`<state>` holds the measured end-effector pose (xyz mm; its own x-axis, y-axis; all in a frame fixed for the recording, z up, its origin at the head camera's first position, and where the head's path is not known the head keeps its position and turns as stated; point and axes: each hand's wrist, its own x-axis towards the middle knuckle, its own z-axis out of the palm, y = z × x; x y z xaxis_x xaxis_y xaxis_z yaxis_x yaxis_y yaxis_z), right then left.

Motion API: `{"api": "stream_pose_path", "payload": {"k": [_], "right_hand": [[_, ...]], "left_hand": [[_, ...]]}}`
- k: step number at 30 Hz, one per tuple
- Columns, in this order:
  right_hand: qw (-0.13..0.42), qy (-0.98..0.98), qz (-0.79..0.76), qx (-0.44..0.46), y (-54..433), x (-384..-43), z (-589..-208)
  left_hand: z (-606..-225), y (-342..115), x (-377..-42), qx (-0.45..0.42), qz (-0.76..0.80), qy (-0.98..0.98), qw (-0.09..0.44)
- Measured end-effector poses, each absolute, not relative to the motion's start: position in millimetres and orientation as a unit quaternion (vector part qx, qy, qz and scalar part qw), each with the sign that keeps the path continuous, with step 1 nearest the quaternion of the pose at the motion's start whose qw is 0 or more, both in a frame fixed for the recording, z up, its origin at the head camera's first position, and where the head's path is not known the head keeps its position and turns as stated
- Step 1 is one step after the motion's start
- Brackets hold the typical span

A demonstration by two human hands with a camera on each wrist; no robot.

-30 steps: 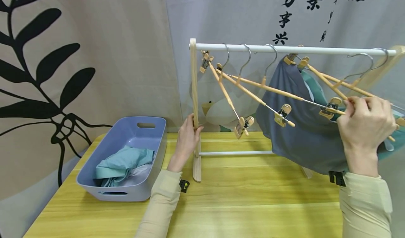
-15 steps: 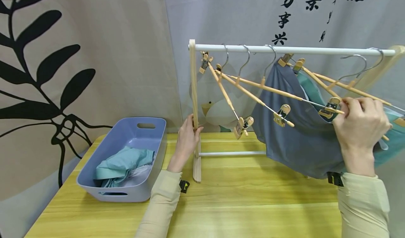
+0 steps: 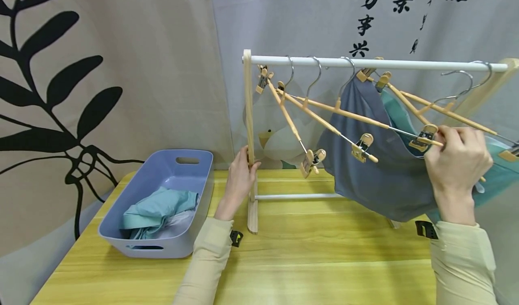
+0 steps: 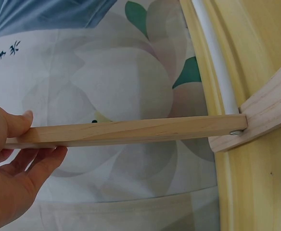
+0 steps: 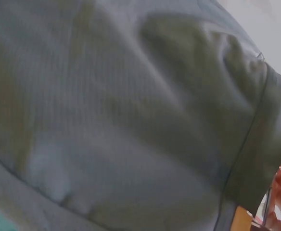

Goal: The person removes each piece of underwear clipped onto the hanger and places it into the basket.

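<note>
Gry garment (image 3: 375,174), clipped to wdn hanger (image 3: 403,99), rack (image 3: 409,65) upright

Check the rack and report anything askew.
One hook looks askew: it sits below the top rail, apparently not over it, unlike the others. Its hanger, bearing gray cloth, is in the right hand. Nothing looks spilled or damaged.

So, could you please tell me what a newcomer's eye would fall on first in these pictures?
Probably the slate-blue garment hanging toward the right of the rack, where the right hand grips a hanger. Next might come the blue basket at the table's left, with teal cloth inside. The bold black leaf pattern at far left also stands out.
</note>
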<state>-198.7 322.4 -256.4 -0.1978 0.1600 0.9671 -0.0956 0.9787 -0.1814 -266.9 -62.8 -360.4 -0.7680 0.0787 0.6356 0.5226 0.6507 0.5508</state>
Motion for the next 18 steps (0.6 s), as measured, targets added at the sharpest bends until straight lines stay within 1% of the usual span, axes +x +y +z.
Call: {"api": "stream_pose_path", "payload": {"k": [11,18], "right_hand": [[0.621,-0.780,0.067,0.032,325.9,-198.4,-258.1],[0.624,-0.777,0.056,0.058,324.3,-198.3,-256.1]], "left_hand": [[-359.6,-63.3,-266.4,-0.179,-0.379,-0.859,0.295],[-359.8,-62.9,-266.3,-0.180,-0.377,-0.858,0.299]]}}
